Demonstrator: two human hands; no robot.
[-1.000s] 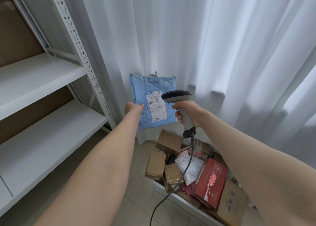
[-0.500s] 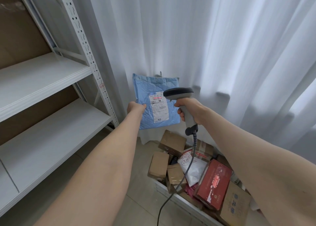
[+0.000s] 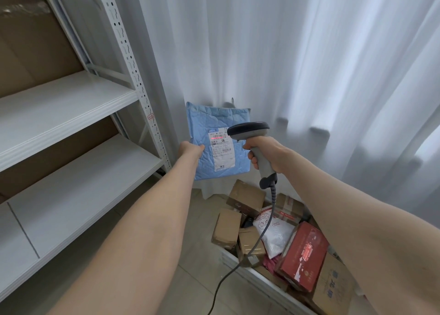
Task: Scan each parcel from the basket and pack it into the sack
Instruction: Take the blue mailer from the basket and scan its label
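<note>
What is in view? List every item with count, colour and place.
blue padded mailer: one, blue, held up before the curtain
barcode scanner: one, grey, aimed at the mailer's label
scanner cable: one, grey, hanging over the basket
basket: one, white rim, floor, lower right
cardboard boxes: several, brown, in the basket
red box: one, in the basket
poly bag: one, white, among the boxes
shelving rack: one, white, left
curtain: white, behind
left hand: grips the mailer's left edge
right hand: grips the scanner's handle
</note>
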